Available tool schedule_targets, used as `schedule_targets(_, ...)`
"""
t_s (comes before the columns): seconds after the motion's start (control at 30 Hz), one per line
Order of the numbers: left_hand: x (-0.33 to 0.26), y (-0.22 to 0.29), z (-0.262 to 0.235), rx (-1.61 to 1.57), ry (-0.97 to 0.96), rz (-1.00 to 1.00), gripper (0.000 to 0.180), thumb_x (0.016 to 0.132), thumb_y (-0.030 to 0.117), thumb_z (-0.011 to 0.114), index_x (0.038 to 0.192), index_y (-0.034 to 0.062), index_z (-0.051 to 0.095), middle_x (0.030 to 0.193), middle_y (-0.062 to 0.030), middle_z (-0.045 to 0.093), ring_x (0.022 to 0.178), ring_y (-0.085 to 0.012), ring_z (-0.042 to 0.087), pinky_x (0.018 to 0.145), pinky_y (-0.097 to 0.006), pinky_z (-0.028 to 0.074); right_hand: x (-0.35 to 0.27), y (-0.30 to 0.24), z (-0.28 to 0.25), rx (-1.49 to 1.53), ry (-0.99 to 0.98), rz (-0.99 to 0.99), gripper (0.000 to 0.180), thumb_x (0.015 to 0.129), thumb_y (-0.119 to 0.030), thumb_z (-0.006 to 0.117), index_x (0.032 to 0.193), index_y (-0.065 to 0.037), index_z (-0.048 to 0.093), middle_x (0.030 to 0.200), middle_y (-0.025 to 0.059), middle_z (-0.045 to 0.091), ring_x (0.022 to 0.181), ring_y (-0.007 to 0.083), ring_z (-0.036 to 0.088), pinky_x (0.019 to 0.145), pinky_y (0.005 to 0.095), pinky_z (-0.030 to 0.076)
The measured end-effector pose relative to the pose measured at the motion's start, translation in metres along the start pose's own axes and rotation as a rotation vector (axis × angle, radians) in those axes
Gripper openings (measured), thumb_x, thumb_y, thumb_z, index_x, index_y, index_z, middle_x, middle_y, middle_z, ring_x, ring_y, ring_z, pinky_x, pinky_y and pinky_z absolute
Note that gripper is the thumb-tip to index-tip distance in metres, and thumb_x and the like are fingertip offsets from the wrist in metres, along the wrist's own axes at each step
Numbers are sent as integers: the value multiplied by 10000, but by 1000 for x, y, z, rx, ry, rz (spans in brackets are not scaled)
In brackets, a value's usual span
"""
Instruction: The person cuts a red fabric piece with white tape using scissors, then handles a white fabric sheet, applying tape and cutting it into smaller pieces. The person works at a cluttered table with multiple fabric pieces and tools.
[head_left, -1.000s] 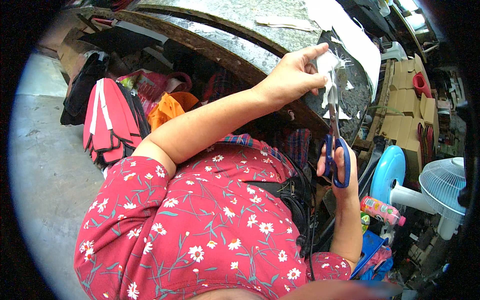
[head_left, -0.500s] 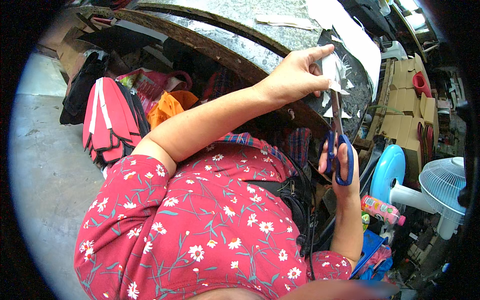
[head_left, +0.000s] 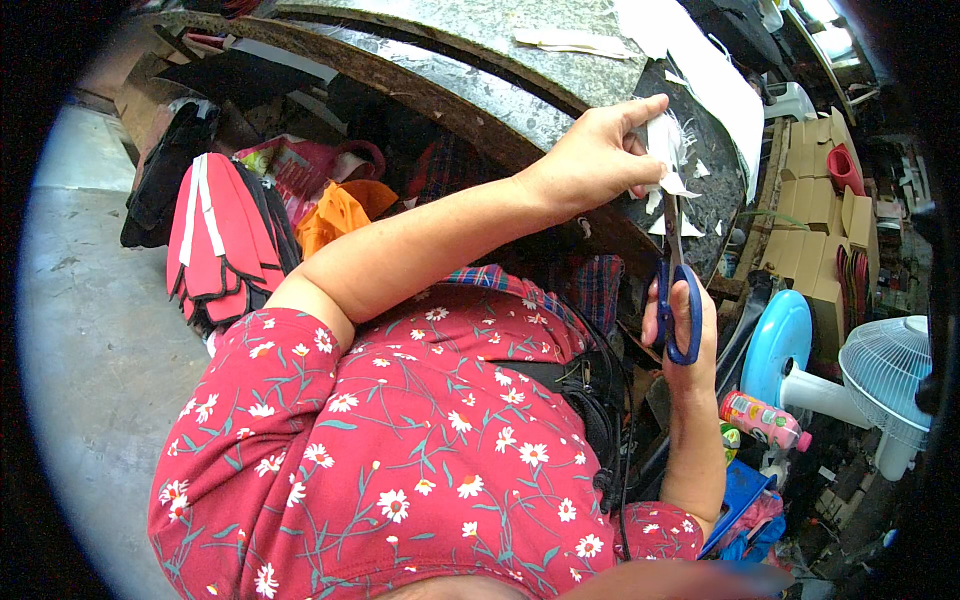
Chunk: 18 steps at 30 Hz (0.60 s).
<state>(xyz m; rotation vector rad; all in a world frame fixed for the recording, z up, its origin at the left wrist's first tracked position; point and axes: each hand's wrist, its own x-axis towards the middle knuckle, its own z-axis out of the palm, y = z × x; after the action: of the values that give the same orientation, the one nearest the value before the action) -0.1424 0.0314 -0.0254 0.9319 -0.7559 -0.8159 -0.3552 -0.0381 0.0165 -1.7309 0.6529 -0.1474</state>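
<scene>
My left hand pinches a small white piece of fabric with a frayed edge above the dark end of the worktable. In my right hand are blue-handled scissors, my fingers through the loops. Their blades point up at the fabric's lower end, and the handles lie close together. The blade tips are hidden by the fabric. Small white scraps are scattered on the table around the blades.
A white sheet and a white strip lie on the worktable. At right stand a white-and-blue fan, a pink bottle and cardboard boxes. Red black-edged pieces hang at left.
The scissor handles have come together, so the blades have closed at the fabric's lower end. My left hand has shifted slightly, still pinching the fabric.
</scene>
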Motion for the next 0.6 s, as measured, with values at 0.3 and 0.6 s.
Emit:
schedule_targets(0.3, 4, -4, 2, -151, 22, 17, 947, 817, -33, 688, 1522, -75, 57, 1054, -151, 611, 753, -142, 604, 643, -247, 498, 6, 2, -2, 58, 38, 3, 530, 953, -570, 545, 929, -41, 551, 573, 27, 536, 476, 99, 505, 483, 219, 368)
schedule_targets(0.6, 6, -6, -1, -135, 6, -4, 961, 808, -34, 711, 1525, -72, 71, 1121, -180, 596, 761, -147, 605, 646, -254, 503, 11, 4, -2, 114, 33, 21, 550, 962, -583, 515, 928, -35, 550, 579, 31, 542, 483, 102, 508, 482, 221, 370)
